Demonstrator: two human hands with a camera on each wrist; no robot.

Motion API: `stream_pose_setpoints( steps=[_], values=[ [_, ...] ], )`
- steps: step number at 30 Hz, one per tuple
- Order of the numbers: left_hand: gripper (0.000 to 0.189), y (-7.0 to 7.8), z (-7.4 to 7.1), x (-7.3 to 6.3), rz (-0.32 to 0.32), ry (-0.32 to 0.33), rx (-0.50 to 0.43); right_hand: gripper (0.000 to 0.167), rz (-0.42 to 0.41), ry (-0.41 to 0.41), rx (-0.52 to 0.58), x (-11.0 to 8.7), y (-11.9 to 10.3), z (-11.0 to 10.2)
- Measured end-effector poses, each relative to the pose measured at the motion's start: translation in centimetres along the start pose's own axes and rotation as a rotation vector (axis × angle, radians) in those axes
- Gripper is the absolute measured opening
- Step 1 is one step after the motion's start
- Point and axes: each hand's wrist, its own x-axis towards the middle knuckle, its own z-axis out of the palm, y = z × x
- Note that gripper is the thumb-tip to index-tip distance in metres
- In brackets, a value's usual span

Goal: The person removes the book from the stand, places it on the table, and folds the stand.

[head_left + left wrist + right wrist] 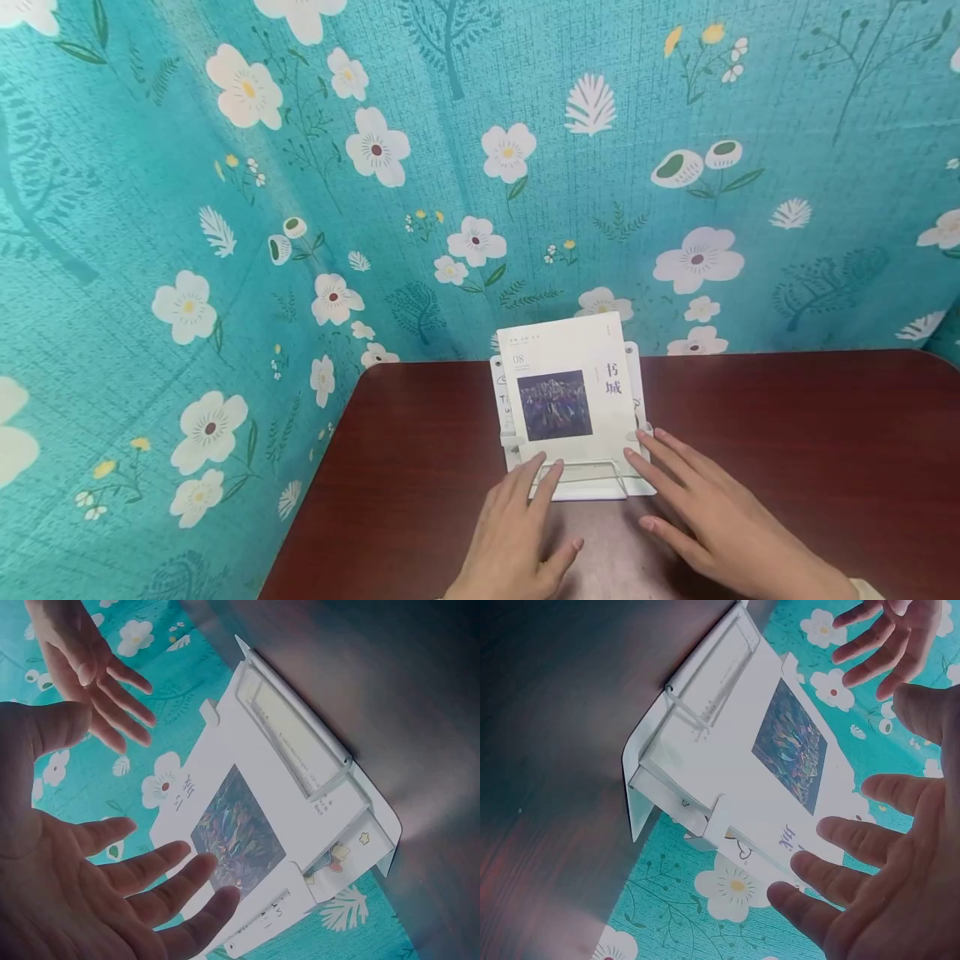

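A white book (566,350) with a dark picture on its cover leans upright, slightly tilted, on a white book stand (636,367). Across its lower edge lies the stand's wire holder (579,463), and side clips (210,712) reach round the stand's edges. My left hand (513,533) hovers at the lower left of the stand with fingers spread. At the lower right is my right hand (712,508), its fingers extended and their tips near the side clip. Both wrist views show loose fingers and bare palms with nothing held.
The stand rests on a dark red-brown table (787,417). Behind and to the left hangs a teal cloth (450,250) with flowers, close to the table's back edge. Lettering and small drawings show on the stand behind the book.
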Motion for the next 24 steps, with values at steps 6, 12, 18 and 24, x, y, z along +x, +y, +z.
stream_pose_setpoints(
  steps=[6, 12, 18, 24],
  values=[
    [0.084, -0.5, 0.2, 0.3, 0.030, 0.080, -0.093, 0.089, 0.034, 0.007, 0.038, 0.4, -0.1, -0.1],
    [0.078, -1.1, 0.3, 0.6, 0.023, 0.124, -0.205, 0.088, 0.074, 0.002, 0.070, 1.0, -0.2, -0.1],
    [0.071, -1.5, 0.4, 0.8, -0.034, 0.129, -0.293, 0.088, 0.097, 0.028, 0.108, 1.4, 0.0, 0.0],
    [0.065, -1.9, 0.9, 1.1, -0.100, 0.157, -0.389, 0.088, 0.144, 0.045, 0.177, 1.8, 0.2, 0.1]
  ],
)
